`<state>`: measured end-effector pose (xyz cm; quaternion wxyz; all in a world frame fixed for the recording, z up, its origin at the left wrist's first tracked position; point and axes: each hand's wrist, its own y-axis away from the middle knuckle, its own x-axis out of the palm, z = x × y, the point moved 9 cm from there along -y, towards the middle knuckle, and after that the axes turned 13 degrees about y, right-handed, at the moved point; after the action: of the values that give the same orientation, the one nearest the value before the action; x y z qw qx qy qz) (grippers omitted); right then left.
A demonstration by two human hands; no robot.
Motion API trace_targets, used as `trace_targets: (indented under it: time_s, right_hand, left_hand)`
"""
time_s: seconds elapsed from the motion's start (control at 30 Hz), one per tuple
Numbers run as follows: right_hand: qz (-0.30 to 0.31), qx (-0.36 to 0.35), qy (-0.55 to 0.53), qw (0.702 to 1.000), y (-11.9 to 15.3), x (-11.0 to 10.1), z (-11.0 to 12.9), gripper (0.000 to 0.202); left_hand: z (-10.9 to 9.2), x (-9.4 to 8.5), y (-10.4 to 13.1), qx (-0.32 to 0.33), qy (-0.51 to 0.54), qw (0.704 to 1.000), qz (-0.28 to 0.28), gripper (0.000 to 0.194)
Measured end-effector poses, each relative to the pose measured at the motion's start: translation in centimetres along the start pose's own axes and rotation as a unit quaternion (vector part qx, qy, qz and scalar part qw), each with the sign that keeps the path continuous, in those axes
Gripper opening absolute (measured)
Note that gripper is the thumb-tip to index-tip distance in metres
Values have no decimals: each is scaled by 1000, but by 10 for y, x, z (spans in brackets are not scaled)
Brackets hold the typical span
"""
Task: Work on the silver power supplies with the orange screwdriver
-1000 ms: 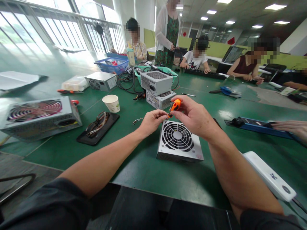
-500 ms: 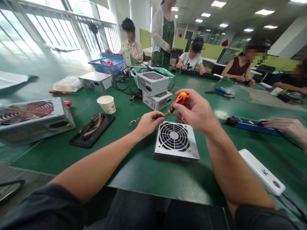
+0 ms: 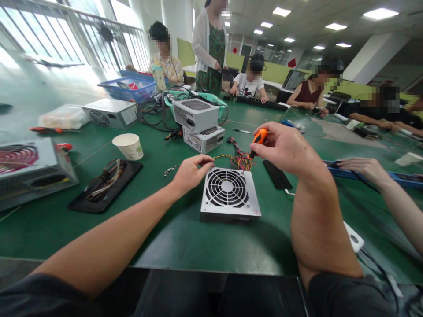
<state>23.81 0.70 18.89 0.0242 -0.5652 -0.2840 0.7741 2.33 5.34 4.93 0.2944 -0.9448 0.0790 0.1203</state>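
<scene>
Two bare hands of ours work over the green bench in the head view. Our right hand has its grip closed around the orange handle of a screwdriver, tilted with its dark end down; we cannot make out the tip. Our left hand sits at the far left corner of the power supply, its grip narrow, thumb near fingers; we cannot tell whether it pinches anything. That supply lies flat on the bench before us, fan grille up, between our forearms. Behind it we see a tangle of wires, one strand running towards our left fingertips. Small screws lie just left of that hand, and a paper cup stands farther left. Beyond the wires we see two stacked units. At right, a co-worker's hand rests on a blue strip.
</scene>
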Motion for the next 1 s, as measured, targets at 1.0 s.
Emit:
trace_targets:
  time_s: [1.0]
  right_hand:
    - [64,-34,131,989,1,16,15,19]
  left_hand:
    - [1,1,0,11,-18,1000,0,20]
